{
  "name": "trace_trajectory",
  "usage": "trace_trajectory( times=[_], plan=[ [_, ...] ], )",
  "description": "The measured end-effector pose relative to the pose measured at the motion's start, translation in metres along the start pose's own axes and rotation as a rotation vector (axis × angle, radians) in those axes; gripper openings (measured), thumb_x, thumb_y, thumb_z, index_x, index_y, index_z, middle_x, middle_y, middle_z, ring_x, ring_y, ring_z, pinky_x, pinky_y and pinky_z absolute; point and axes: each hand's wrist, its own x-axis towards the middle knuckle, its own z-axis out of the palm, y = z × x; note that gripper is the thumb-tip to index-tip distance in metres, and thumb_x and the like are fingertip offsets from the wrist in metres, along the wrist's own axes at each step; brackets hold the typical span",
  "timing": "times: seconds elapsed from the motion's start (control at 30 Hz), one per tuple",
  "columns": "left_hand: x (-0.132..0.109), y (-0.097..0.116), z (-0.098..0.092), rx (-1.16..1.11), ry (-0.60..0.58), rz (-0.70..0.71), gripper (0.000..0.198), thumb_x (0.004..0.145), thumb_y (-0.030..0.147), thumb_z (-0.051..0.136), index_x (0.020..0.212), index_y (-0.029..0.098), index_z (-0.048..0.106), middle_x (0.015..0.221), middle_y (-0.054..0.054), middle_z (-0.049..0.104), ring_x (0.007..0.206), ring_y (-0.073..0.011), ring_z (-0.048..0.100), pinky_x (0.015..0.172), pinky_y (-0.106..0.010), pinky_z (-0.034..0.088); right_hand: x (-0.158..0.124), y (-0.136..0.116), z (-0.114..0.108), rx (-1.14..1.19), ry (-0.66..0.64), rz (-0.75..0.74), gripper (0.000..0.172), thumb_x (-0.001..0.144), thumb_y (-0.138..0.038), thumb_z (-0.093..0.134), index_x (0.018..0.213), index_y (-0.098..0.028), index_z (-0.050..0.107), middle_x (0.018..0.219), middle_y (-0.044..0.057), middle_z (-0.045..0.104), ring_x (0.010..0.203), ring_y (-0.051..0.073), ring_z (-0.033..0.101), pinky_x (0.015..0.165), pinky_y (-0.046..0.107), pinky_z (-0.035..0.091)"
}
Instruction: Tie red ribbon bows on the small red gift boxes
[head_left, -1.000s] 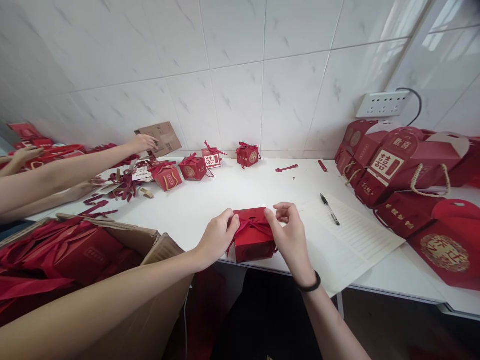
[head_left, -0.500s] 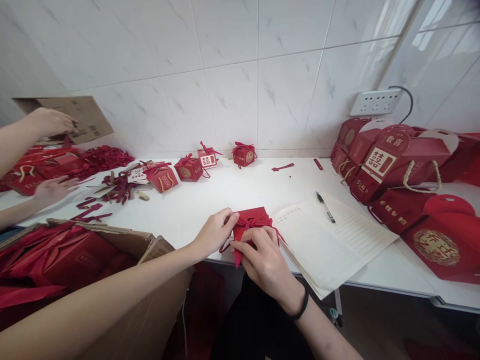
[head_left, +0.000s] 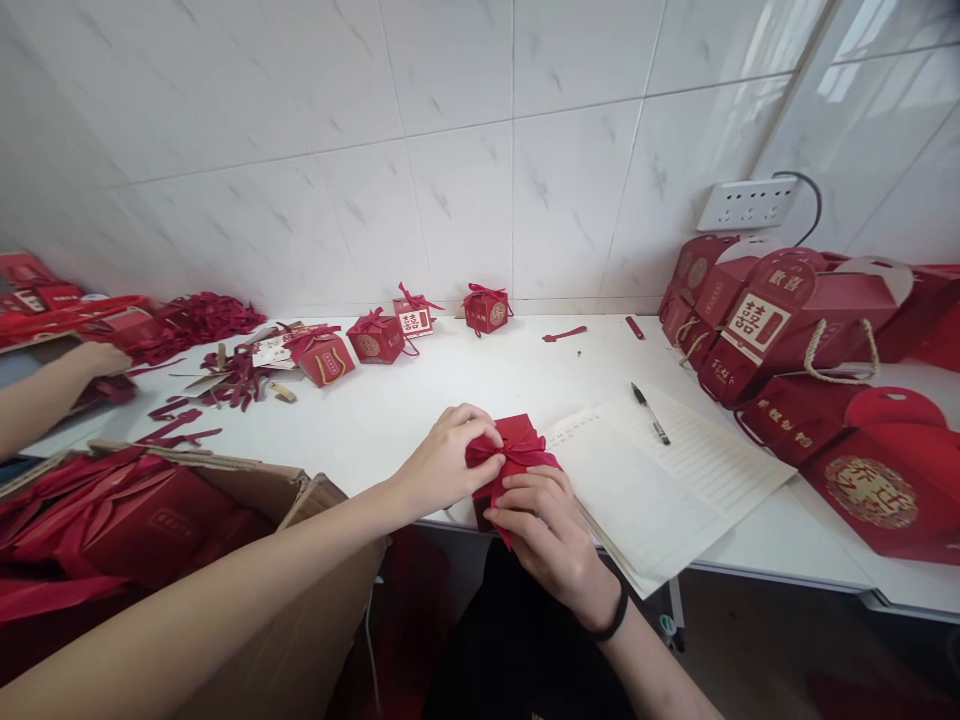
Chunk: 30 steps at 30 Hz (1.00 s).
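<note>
We are handling a small red cardboard box (head_left: 514, 426), which is sitting at the near edge of the smooth white tabletop (head_left: 390, 400), directly in front of us. A shiny crimson ribbon (head_left: 534, 456) is lying across its top in a bow. Our left hand (head_left: 454, 455) is reaching over from the box's left side, its thumb and forefinger nearly meeting and pinching the ribbon beside the knot. Our right hand (head_left: 551, 535), wearing a thin black wristband (head_left: 616, 612), is resting at the near right side, its fingers half curled over a hanging ribbon end; we cannot tell whether they are gripping it.

Just right of the box, cream lined paper (head_left: 675, 510) is lying partly over the table edge, and a clear pen with a black cap (head_left: 650, 413) is resting on it. Farther right, large dark red printed paperboard boxes (head_left: 870, 490) are standing in a group. Near the tiled wall, a small red ribboned box with a round gold emblem (head_left: 487, 312) is standing upright. On our left, an open brown cardboard carton (head_left: 315, 630) is holding more red boxes, and beyond it a co-worker's hand (head_left: 97, 362) is showing.
</note>
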Motion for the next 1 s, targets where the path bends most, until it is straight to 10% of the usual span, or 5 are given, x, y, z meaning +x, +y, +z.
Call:
trace_trajectory(
  times=[0.67, 0.83, 1.0],
  plan=[
    [-0.003, -0.002, 0.022, -0.08, 0.14, -0.123, 0.011, 0.078, 0.024, 0.055, 0.069, 0.019, 0.053, 0.092, -0.003, 0.053, 0.095, -0.0193, 0.046, 0.089, -0.037, 0.038, 0.015, -0.011, -0.011, 0.188, -0.088, 0.071, 0.004, 0.084, -0.021, 0.057, 0.084, -0.018, 0.06, 0.074, 0.003, 0.063, 0.076, 0.017, 0.058, 0.076, 0.038, 0.044],
    [-0.002, -0.001, 0.018, -0.118, 0.114, -0.138, 0.012, 0.081, 0.031, 0.053, 0.076, 0.02, 0.054, 0.092, -0.003, 0.054, 0.097, -0.0196, 0.046, 0.09, -0.036, 0.037, 0.027, 0.02, -0.037, 0.058, 0.015, 0.638, 0.031, 0.092, -0.035, 0.038, 0.074, -0.018, 0.057, 0.074, 0.005, 0.06, 0.071, 0.017, 0.055, 0.065, 0.031, 0.042],
    [-0.004, -0.004, 0.0, -0.15, 0.212, -0.3, 0.022, 0.084, 0.039, 0.045, 0.094, 0.02, 0.049, 0.106, -0.005, 0.053, 0.102, -0.0202, 0.047, 0.09, -0.038, 0.038, 0.026, 0.048, -0.044, 0.093, -0.294, 0.925, 0.037, 0.089, -0.047, 0.04, 0.084, -0.017, 0.061, 0.087, 0.006, 0.065, 0.078, 0.02, 0.058, 0.07, 0.031, 0.044]
  ],
)
